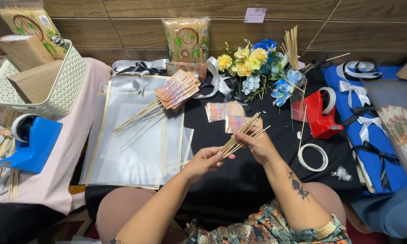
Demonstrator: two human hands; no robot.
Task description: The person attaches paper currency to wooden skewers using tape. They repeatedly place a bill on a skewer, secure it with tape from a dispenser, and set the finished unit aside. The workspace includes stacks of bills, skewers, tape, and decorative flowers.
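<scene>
My left hand (204, 161) and my right hand (257, 145) both hold a small bundle of thin wooden skewers (243, 134) over the black cloth (239, 176). The left hand pinches the lower ends, and the right hand wraps the bundle near its middle. Just beyond the skewer tips lie two folded banknotes (224, 110) on the cloth. To the left, several banknotes on skewers (176, 90) rest fanned on clear plastic sheets (135, 135).
A red tape dispenser (323, 113) and a loose tape ring (313, 157) sit right of my hands. Artificial flowers (257, 63) and skewer packs (186, 38) stand at the back. A blue tape dispenser (32, 142) and white basket (45, 86) are at left; ribbons lie on a blue sheet (370, 135) at right.
</scene>
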